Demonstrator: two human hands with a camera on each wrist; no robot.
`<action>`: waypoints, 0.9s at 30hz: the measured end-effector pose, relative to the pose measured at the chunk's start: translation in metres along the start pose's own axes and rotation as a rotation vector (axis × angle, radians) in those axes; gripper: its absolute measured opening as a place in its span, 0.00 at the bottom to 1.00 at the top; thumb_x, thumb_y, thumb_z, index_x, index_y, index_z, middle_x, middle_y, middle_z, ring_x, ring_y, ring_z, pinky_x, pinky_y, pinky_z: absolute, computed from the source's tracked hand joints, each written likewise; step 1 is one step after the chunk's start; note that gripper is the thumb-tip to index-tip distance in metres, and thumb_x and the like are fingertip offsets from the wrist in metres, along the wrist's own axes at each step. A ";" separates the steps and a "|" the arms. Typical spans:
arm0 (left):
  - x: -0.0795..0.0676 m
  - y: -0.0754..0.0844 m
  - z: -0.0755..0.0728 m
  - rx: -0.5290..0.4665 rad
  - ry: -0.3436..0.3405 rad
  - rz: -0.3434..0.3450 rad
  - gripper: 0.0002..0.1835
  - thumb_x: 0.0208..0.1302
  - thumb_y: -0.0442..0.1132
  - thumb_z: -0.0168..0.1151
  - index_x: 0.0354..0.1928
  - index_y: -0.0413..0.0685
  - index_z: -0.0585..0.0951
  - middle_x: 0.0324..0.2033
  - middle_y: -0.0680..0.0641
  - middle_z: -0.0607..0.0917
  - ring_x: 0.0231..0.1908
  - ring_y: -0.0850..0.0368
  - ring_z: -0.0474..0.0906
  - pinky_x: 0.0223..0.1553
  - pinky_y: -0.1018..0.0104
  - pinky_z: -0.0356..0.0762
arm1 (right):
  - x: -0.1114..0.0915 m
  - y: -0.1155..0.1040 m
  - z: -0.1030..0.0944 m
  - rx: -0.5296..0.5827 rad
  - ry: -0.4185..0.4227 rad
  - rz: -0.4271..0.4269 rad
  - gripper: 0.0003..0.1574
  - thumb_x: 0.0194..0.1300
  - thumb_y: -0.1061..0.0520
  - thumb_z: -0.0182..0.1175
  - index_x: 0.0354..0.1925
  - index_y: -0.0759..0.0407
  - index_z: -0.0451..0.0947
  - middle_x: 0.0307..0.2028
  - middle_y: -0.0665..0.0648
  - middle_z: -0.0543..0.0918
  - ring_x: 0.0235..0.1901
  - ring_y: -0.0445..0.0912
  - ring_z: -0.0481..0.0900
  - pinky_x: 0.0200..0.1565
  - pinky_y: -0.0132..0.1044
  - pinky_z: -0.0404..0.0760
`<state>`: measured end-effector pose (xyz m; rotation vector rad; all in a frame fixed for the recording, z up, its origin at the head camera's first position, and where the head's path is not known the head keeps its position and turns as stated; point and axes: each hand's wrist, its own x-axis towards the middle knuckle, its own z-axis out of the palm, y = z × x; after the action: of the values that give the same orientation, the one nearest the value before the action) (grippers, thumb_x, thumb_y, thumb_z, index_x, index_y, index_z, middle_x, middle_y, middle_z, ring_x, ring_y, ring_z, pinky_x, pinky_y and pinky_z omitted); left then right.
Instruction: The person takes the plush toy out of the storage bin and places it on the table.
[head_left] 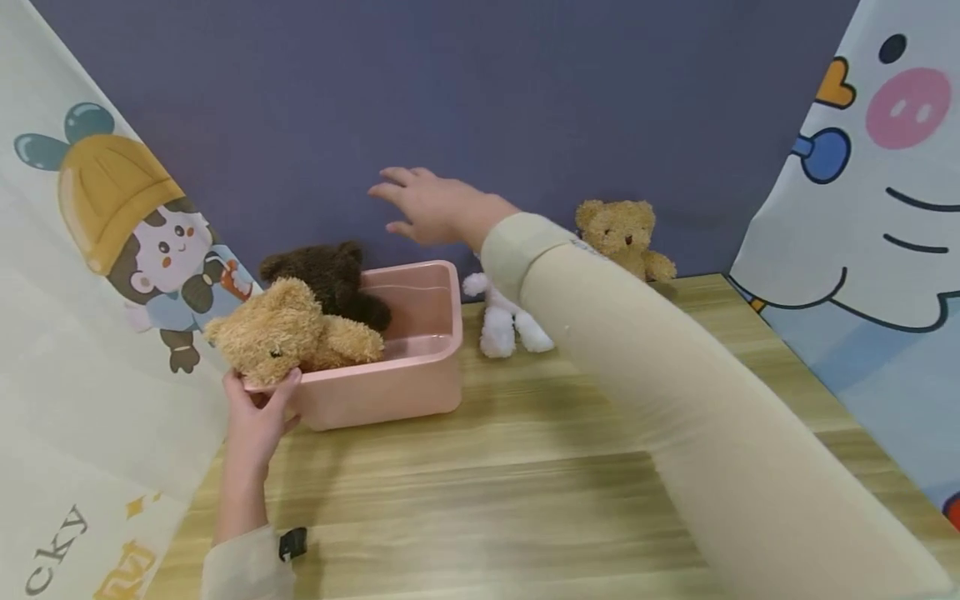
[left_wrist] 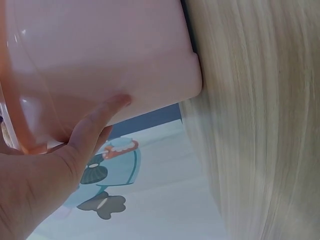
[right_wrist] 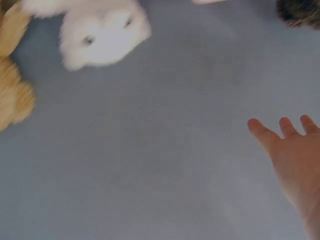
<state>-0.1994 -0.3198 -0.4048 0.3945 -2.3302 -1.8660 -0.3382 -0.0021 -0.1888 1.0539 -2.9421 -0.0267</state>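
White toy (head_left: 498, 331) partly hidden, pink box (left_wrist: 120, 55) cut off
In the head view, the right sleeve (head_left: 667, 375) covers the white toy's upper part; the box's near wall hides part of the light bear (head_left: 277, 329) inside, which blocks part of the dark bear (head_left: 321, 273). The 2 wrist views crop the right hand (right_wrist: 297, 162) and left hand (left_wrist: 52, 167); the left view also crops the box, the right view the blurred white toy.

right sleeve (head_left: 675, 375): long, pale cream, plain cloth, softly creased around the elbow
right cuff (head_left: 517, 250): broad band, slightly greyer than the sleeve
marking (head_left: 588, 247): small dark print beside that cuff, too small to read
left sleeve (head_left: 243, 567): pale cream, only its end showing, near the table's (head_left: 465, 517) left edge
black piece (head_left: 292, 543): small, blocky, at the left sleeve's end
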 end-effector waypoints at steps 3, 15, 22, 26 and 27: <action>-0.005 0.000 -0.002 -0.009 0.010 -0.001 0.54 0.75 0.58 0.64 0.83 0.68 0.33 0.85 0.37 0.45 0.83 0.38 0.51 0.40 0.66 0.90 | 0.007 -0.025 0.005 -0.024 -0.014 -0.034 0.41 0.87 0.36 0.37 0.88 0.38 0.38 0.88 0.50 0.31 0.87 0.53 0.35 0.85 0.51 0.56; -0.013 0.014 0.003 -0.040 0.014 -0.029 0.51 0.77 0.55 0.62 0.82 0.69 0.33 0.86 0.38 0.40 0.84 0.39 0.46 0.32 0.74 0.85 | 0.022 -0.113 0.011 -0.132 -0.067 -0.021 0.44 0.79 0.22 0.29 0.84 0.22 0.31 0.86 0.37 0.26 0.87 0.39 0.33 0.86 0.55 0.49; -0.007 0.013 0.004 -0.005 -0.006 -0.006 0.49 0.77 0.56 0.61 0.81 0.66 0.35 0.85 0.36 0.46 0.81 0.39 0.55 0.34 0.74 0.87 | 0.025 -0.159 0.016 -0.141 -0.120 -0.107 0.47 0.74 0.16 0.32 0.82 0.16 0.28 0.84 0.33 0.22 0.86 0.36 0.27 0.87 0.52 0.44; -0.004 0.010 0.003 0.014 -0.009 0.057 0.47 0.77 0.55 0.62 0.81 0.68 0.40 0.76 0.40 0.63 0.67 0.52 0.74 0.36 0.73 0.87 | 0.027 -0.180 0.020 -0.138 -0.169 -0.147 0.47 0.73 0.16 0.33 0.79 0.12 0.23 0.82 0.32 0.17 0.84 0.35 0.20 0.87 0.53 0.35; -0.004 0.009 0.003 0.012 -0.012 0.075 0.46 0.77 0.55 0.63 0.81 0.70 0.40 0.71 0.44 0.67 0.62 0.57 0.76 0.36 0.73 0.88 | 0.027 -0.185 0.021 -0.134 -0.176 -0.150 0.47 0.73 0.16 0.33 0.78 0.11 0.22 0.81 0.32 0.16 0.83 0.35 0.19 0.87 0.53 0.34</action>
<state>-0.1974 -0.3143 -0.3965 0.2931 -2.3312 -1.8262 -0.2424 -0.1616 -0.2134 1.3115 -2.9519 -0.3296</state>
